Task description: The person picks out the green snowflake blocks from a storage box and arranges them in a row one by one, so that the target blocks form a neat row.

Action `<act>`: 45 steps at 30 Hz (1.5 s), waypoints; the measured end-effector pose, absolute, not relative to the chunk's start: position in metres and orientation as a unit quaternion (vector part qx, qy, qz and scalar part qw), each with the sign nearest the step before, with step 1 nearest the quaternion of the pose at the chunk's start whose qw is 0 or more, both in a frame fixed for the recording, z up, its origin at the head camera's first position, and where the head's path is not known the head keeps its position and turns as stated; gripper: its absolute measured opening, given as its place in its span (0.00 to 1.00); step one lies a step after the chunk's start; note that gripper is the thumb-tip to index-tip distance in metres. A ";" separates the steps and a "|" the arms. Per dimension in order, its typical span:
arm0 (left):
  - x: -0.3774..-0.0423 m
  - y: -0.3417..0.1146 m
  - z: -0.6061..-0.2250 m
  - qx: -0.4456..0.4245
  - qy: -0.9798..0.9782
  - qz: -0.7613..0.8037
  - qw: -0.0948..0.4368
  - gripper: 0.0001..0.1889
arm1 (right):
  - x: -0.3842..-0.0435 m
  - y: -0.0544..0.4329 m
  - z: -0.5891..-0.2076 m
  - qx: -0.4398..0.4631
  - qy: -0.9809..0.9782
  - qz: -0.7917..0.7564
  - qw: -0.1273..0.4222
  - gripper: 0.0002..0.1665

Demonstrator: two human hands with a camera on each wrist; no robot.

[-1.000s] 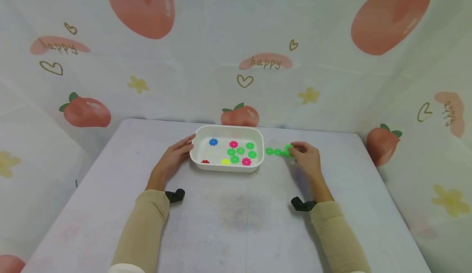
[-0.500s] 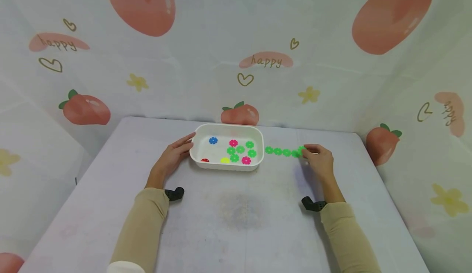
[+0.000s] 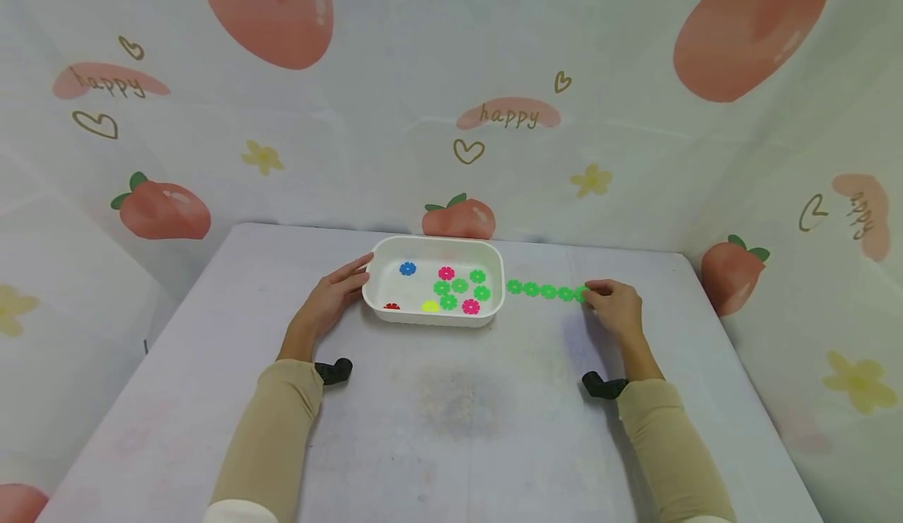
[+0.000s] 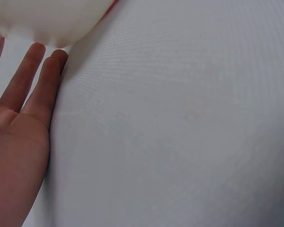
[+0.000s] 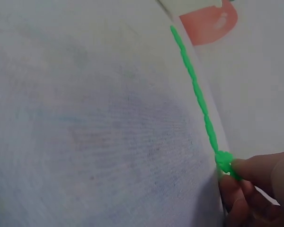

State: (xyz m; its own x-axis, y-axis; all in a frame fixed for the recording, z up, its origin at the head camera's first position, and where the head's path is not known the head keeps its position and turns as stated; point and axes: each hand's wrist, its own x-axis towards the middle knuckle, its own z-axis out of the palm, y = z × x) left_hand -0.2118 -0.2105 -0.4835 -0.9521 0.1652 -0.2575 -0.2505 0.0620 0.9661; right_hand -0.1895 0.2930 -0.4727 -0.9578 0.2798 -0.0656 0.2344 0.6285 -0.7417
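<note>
White tabletop (image 3: 458, 460) was spread beneath the action: one green disc (image 5: 224, 161) was pinched by the right hand (image 3: 617, 307), four more green discs (image 3: 549, 292) were strung leftward from that grip, and, farther left, a white tray (image 3: 433, 319) of coloured discs (image 3: 447, 273) was touched by the left hand (image 3: 330, 299), fingers outstretched.
</note>
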 end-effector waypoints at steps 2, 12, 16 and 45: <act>-0.212 -0.210 -0.483 -0.029 0.712 0.685 0.152 0.27 | -0.190 0.294 -0.474 -0.128 -0.912 0.387 0.030 0.19; -0.209 -0.212 -0.483 -0.031 0.718 0.678 0.154 0.27 | -0.191 0.292 -0.475 -0.093 -0.946 0.307 0.041 0.20; -0.208 -0.213 -0.484 -0.032 0.718 0.678 0.154 0.28 | -0.190 0.289 -0.469 -0.082 -0.952 0.294 0.032 0.24; -0.209 -0.210 -0.481 -0.030 0.720 0.677 0.150 0.27 | -0.202 0.240 -0.423 -0.004 -0.991 0.136 0.013 0.52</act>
State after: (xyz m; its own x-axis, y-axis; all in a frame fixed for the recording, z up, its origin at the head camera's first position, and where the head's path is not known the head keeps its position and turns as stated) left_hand -0.2090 -0.2102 -0.4813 -0.9531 0.1610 -0.2563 -0.2461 0.0806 0.9659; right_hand -0.2022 0.2404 -0.4226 -0.9996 0.0118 0.0253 0.0045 0.9630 -0.2693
